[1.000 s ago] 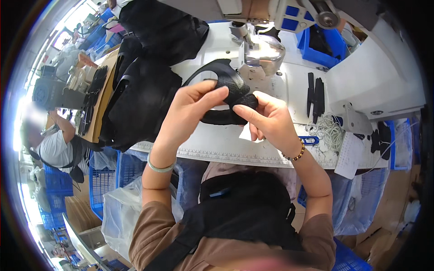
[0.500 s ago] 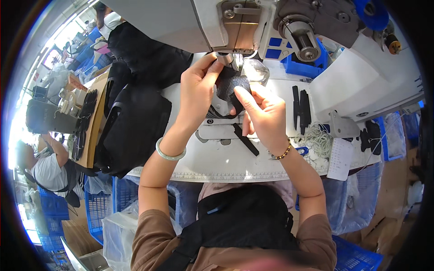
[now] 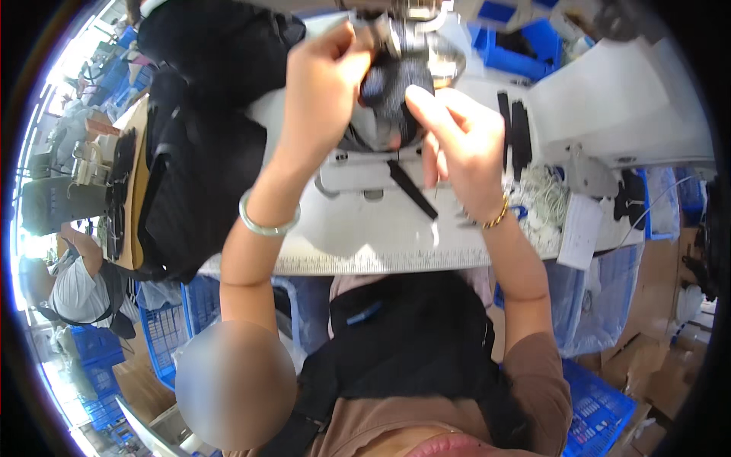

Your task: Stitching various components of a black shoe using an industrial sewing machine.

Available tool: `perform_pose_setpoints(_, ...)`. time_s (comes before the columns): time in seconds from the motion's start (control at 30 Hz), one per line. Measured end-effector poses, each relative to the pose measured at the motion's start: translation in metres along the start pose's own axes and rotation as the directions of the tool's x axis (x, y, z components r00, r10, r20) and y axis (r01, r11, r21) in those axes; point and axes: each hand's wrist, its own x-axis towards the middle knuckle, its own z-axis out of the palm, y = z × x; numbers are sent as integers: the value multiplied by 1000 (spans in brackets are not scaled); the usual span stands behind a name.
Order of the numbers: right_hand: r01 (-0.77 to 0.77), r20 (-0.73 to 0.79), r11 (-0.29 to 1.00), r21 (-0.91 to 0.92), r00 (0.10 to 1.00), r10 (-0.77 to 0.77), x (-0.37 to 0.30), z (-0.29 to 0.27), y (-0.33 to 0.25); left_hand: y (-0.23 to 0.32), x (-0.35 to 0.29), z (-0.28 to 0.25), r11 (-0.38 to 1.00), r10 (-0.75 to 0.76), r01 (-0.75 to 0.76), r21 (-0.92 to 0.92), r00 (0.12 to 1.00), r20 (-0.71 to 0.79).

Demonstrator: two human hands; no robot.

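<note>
Under the needle area of a sewing machine [image 3: 421, 11], a small piece of black fabric [image 3: 394, 85] lies between my two hands. My left hand [image 3: 324, 95] is closed at its left upper edge, thumb and fingers pinched close to the machine's metal parts. The thumb and forefinger of my right hand [image 3: 461, 141] grip its right side, with the other fingers curled below. Blur hides the exact edge of the cloth at the needle. Just below, a narrow black strip [image 3: 412, 189] lies on the white worktable [image 3: 365, 236].
Large black fabric pieces [image 3: 202, 183] are heaped at the left. On the right are more black strips [image 3: 520, 137], tangled pale thread [image 3: 541, 202], a paper sheet [image 3: 580, 231] and a blue bin [image 3: 525, 53]. Another person [image 3: 80, 286] sits at far left.
The view has tilted, so the table and machine sit higher in the picture. Both hands keep their hold on the black fabric, which looks slightly turned and more bunched.
</note>
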Motion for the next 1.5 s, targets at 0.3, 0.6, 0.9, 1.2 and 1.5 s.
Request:
perform_pose_setpoints(0.3, 132, 142, 777, -616, 988, -55, -45, -32, 46, -34, -43, -40, 573, 796, -603, 555, 571, -202)
perform_pose_setpoints(0.6, -14, 120, 801, -599, 987, 107, -74, -35, 84, -54, -128, -21, 727, 253, -559, 398, 757, 602)
perform_pose_setpoints(0.9, -47, 113, 787, -616, 983, 147, -76, -34, 79, -71, -107, -8, 692, 141, -581, 430, 692, 708)
perform_pose_setpoints(1.2, -121, 213, 948, -296, 959, 189, -70, -49, 58, -56, -116, -29, 402, 597, -848, 347, 529, 603)
perform_pose_setpoints(1.5, -670, 509, 724, 161, 685, 521, -61, -53, 37, -42, -107, -23, 351, 745, -885, 307, 463, 480)
